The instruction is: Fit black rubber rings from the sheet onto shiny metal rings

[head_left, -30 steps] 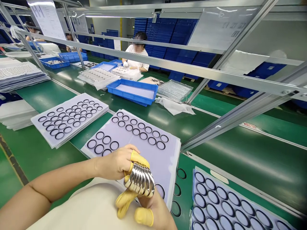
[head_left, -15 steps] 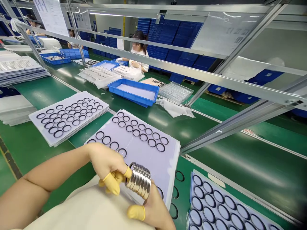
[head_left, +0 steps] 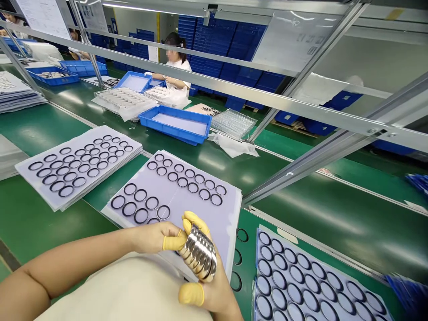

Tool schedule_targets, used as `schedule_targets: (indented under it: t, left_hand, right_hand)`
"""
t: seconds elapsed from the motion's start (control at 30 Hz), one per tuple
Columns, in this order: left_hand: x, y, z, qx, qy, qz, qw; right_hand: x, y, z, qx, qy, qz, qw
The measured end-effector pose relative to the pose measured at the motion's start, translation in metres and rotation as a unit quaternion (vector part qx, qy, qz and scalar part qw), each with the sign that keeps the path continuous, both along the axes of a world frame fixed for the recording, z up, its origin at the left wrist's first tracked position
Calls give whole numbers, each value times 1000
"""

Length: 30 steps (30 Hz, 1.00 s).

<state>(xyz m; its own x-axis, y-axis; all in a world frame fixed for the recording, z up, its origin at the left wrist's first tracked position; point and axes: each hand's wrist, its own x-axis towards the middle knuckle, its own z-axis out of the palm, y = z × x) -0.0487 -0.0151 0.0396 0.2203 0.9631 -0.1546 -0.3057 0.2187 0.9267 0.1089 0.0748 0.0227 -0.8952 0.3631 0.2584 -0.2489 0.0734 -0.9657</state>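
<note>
Our left hand [head_left: 155, 237] wraps the upper side of a stack of silver-faced rings [head_left: 198, 252], and our right hand [head_left: 210, 295] cups it from below, so the stack is grasped between them, tilted on edge. Yellow finger cots [head_left: 192, 221] cover the fingertips that press on it. Since the last moment, our left fingers have shifted around the stack, with one cot now reaching over its top edge, so we are adjusting our grip rather than letting go. As far as we can tell, no ring has left the stack. It hangs just above a pale lilac sheet [head_left: 219, 232], whose dark rings [head_left: 141, 216] lie in rows, though our hands hide its lower corner. A few loose rings [head_left: 236, 281] sit on the green bench [head_left: 334, 232] just beside that sheet. Further right, a blue-backed sheet of rings [head_left: 279, 286] lies close by. Beyond us stand a blue tray [head_left: 167, 132] and a co-worker [head_left: 176, 62], whose hands are well apart from ours.
</note>
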Motion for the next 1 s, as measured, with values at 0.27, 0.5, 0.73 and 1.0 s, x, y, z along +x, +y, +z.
schedule_targets:
  t: [0.27,0.5,0.73,1.0]
  left_hand:
    - [10,-3,4,-75,-60,106,990]
    - [4,-10,-1,34,2,121,992]
    - [-1,-15,-2,199,121,150,961]
    - [-7,-24,3,330,248,207,887]
  right_hand:
    - [1,-1,-3,121,-6,9,993]
    - [-2,-15,3,-10,-60,-11,998]
    - [-5,-21,1,-78,-50,21,995]
    - [-12,-20,-5,-184,31,31,982]
